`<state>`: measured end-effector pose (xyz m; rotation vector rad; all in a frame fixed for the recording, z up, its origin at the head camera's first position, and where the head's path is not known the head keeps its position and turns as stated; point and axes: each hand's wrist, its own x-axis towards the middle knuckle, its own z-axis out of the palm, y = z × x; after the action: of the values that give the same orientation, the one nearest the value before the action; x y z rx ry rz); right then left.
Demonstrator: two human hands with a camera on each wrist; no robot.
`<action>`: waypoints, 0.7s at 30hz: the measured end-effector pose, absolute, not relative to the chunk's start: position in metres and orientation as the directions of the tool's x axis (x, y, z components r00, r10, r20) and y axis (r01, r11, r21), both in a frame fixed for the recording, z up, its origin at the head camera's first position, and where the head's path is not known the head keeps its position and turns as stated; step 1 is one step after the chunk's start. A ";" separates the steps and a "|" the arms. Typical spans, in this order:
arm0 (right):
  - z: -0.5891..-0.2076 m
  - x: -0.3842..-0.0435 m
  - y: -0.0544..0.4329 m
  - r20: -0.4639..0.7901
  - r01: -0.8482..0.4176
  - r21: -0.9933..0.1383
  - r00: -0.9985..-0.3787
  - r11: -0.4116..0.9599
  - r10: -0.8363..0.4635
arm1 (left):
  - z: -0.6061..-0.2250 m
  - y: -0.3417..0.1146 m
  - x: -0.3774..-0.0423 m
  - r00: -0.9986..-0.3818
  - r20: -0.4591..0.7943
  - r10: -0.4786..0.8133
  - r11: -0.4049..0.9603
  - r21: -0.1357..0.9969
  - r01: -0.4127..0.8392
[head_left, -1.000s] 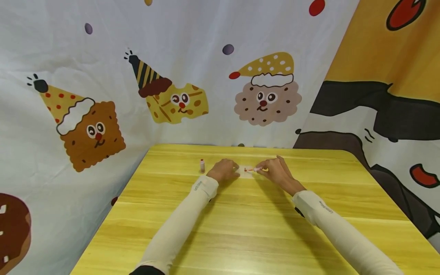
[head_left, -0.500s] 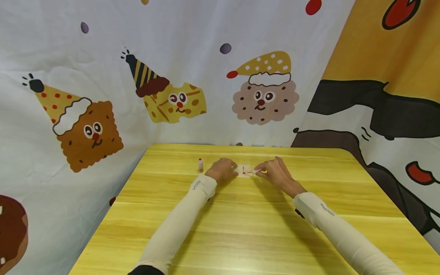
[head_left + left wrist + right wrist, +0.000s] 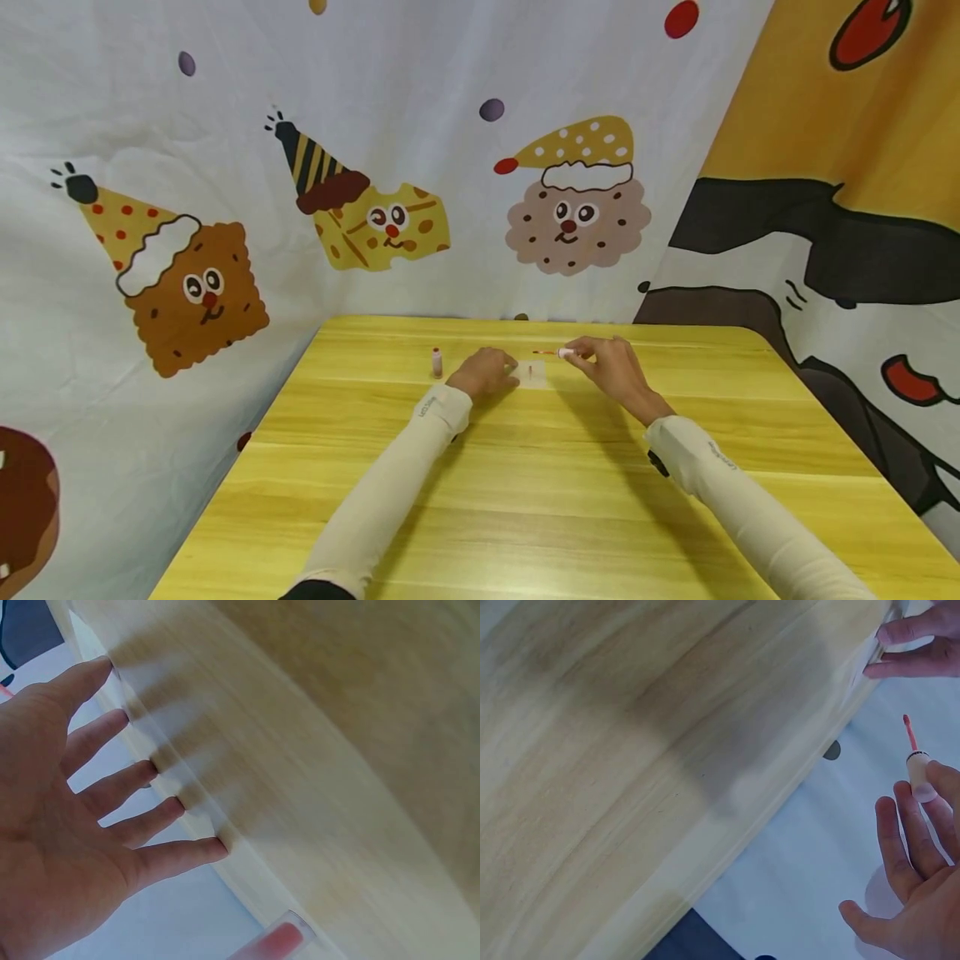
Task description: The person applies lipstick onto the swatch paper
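- The left hand [image 3: 483,372] is keeping its fingers spread and uncurled, gripping nothing, its tips resting at the 9 o'clock edge of the sheet [image 3: 539,381].
- The right hand [image 3: 613,367], at the sheet's 3 o'clock, is pinching the wand [image 3: 563,353] between thumb and fingers.
- The sheet is lying flat, showing a short red mark [image 3: 531,372].
- The tube [image 3: 437,364] is standing upright at 9 o'clock, beyond the left hand.
- The wand, over the sheet a moment ago, is now pointing past its 12 o'clock edge; the marking is apparently pausing.
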<state>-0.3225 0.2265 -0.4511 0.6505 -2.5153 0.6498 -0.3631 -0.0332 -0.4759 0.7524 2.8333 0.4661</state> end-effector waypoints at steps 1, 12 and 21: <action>-0.451 -0.323 0.228 0.526 -0.531 -0.336 -0.791 0.778 -0.312 | -0.476 -0.033 -0.363 -0.857 -0.087 0.507 0.823 0.346 0.452; -0.456 -0.327 0.239 0.448 -0.454 -0.422 -0.857 0.785 -0.255 | -0.475 -0.032 -0.364 -0.845 -0.091 0.527 0.805 0.372 0.463; -0.457 -0.327 0.242 0.441 -0.460 -0.408 -0.856 0.789 -0.271 | -0.467 -0.038 -0.363 -0.858 -0.062 0.510 0.803 0.390 0.450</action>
<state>-0.3272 0.2418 -0.4571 0.5554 -2.6181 0.7296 -0.3629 -0.0375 -0.4675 0.7579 2.8254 0.5501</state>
